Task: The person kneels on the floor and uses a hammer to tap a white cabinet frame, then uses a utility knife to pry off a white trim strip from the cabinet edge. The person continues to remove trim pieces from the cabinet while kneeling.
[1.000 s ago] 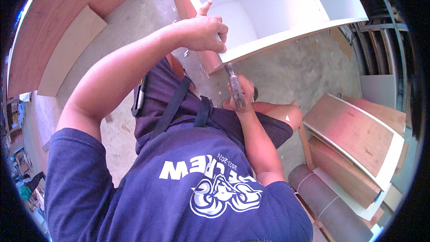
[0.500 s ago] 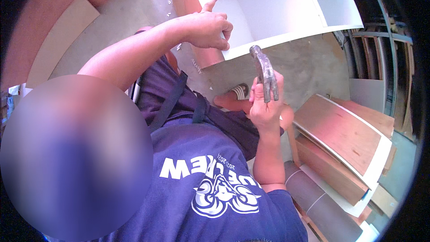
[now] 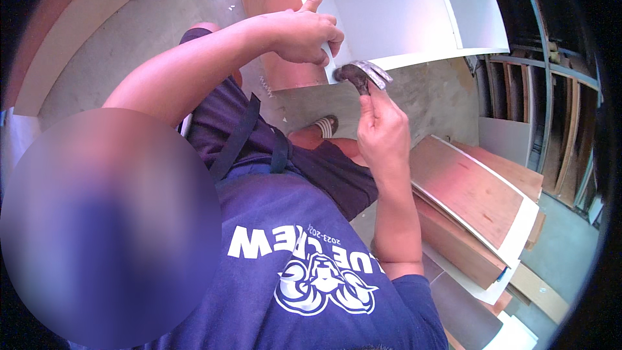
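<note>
My right hand (image 3: 383, 123) is closed round the handle of a claw hammer (image 3: 355, 76). The hammer's head is at the near corner of a white-lined wooden cabinet (image 3: 389, 61), its striking face close to the white front edge; whether they touch I cannot tell. Just beyond it, my left hand (image 3: 310, 37) rests over the same edge with some fingers curled down and one digit sticking out. Whatever those curled fingers pinch is too hidden to make out. The cabinet lies with its open, partitioned inside facing up.
Wooden boards and a box-like piece (image 3: 470, 198) are stacked on the right, beside a dark rolled sheet (image 3: 460, 304). A rack with upright panels (image 3: 560, 129) stands at far right. Long boards (image 3: 71, 39) curve along the left. My sandalled foot (image 3: 324, 126) is below the cabinet.
The hammer has swung left and turned, bringing its head to the cabinet corner. My left hand stays at the edge. The whole view has shifted slightly.
</note>
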`<state>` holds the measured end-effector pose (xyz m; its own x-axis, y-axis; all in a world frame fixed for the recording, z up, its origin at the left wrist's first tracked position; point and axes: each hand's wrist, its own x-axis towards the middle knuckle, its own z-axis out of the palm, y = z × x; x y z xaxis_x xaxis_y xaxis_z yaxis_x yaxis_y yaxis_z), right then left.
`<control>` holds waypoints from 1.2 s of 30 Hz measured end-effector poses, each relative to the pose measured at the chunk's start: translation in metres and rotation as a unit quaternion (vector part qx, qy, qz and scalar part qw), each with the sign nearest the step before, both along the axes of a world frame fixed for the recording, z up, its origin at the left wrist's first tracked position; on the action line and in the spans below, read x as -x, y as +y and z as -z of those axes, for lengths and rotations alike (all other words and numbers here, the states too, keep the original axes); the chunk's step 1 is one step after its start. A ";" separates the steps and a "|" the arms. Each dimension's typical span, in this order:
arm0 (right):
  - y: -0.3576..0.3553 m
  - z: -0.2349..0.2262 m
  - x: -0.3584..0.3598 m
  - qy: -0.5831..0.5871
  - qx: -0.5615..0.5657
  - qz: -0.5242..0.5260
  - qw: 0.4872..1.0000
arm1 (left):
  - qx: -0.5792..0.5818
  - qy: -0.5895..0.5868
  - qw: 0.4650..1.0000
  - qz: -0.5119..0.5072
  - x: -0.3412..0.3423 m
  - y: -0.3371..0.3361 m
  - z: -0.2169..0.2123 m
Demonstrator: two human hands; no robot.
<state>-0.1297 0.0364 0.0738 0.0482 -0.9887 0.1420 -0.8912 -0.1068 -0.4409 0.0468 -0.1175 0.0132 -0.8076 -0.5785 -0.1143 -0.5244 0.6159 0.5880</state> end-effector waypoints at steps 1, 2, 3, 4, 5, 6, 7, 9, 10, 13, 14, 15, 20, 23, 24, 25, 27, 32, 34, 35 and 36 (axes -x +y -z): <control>-0.002 0.004 -0.003 0.016 -0.044 0.018 0.999 | -0.004 -0.004 1.000 0.018 0.001 -0.001 0.000; 0.000 0.003 -0.002 0.017 -0.039 0.015 0.999 | 0.002 -0.019 0.999 0.039 0.002 -0.004 0.000; 0.000 0.003 -0.003 0.001 -0.019 0.009 1.000 | 0.014 -0.040 0.998 0.054 0.002 -0.006 0.000; 0.001 0.002 -0.003 -0.014 -0.010 0.008 1.000 | 0.013 -0.040 0.998 0.050 0.001 -0.005 0.000; 0.002 0.001 -0.003 -0.028 0.000 0.009 1.000 | 0.021 -0.044 0.998 0.042 0.001 -0.004 0.001; 0.002 0.000 -0.003 -0.002 -0.014 0.009 1.000 | 0.029 -0.047 0.998 0.034 0.001 -0.004 0.001; 0.000 0.000 -0.004 0.024 -0.027 0.010 0.999 | 0.029 -0.029 0.999 0.034 0.001 -0.004 0.001; -0.003 -0.002 -0.004 0.040 -0.042 0.010 0.998 | 0.032 0.002 0.999 0.039 0.000 -0.003 0.002; -0.005 -0.004 -0.003 0.030 -0.042 0.009 0.999 | 0.020 0.006 0.999 0.044 0.000 -0.004 0.001; -0.009 -0.006 -0.004 -0.008 -0.025 0.013 1.000 | 0.010 -0.008 0.998 0.055 0.000 -0.006 -0.002; -0.010 -0.007 -0.004 -0.023 -0.018 0.013 0.999 | 0.025 -0.017 0.998 0.055 -0.001 -0.006 -0.004; -0.011 -0.008 -0.004 -0.001 -0.030 0.008 1.000 | 0.047 -0.035 0.996 0.060 -0.001 -0.005 -0.005; -0.015 -0.009 -0.005 -0.039 -0.027 0.047 0.998 | 0.035 -0.066 0.996 0.053 -0.001 -0.003 -0.010; -0.016 -0.007 -0.004 0.022 -0.074 0.043 0.996 | 0.047 -0.070 0.996 0.039 -0.001 -0.001 -0.008; -0.016 -0.007 -0.002 0.024 -0.067 0.042 0.997 | 0.054 -0.072 0.995 0.041 0.000 -0.001 -0.007; -0.017 -0.007 0.000 0.026 -0.058 0.038 0.997 | 0.055 -0.074 0.995 0.046 0.001 -0.003 -0.006; -0.016 -0.006 0.004 0.005 -0.031 0.039 0.999 | 0.053 -0.089 0.993 0.054 0.003 -0.004 -0.005; -0.011 0.005 0.003 0.005 -0.001 0.008 1.000 | 0.053 -0.085 0.994 0.041 0.001 -0.002 -0.006; -0.010 0.010 0.002 0.008 -0.019 0.007 1.000 | 0.056 -0.066 0.995 0.045 0.001 -0.001 -0.006; -0.010 0.011 0.002 -0.014 -0.021 0.026 0.999 | 0.056 -0.047 0.996 0.041 0.000 -0.001 -0.005; -0.008 0.012 0.001 -0.036 -0.026 0.043 0.998 | 0.057 -0.039 0.997 0.037 -0.001 -0.001 -0.004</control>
<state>-0.1308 0.0282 0.0623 -0.0462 -0.9948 0.0909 -0.8615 -0.0064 -0.5077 0.0483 -0.1180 0.0172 -0.8397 -0.5305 -0.1164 -0.5168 0.7146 0.4713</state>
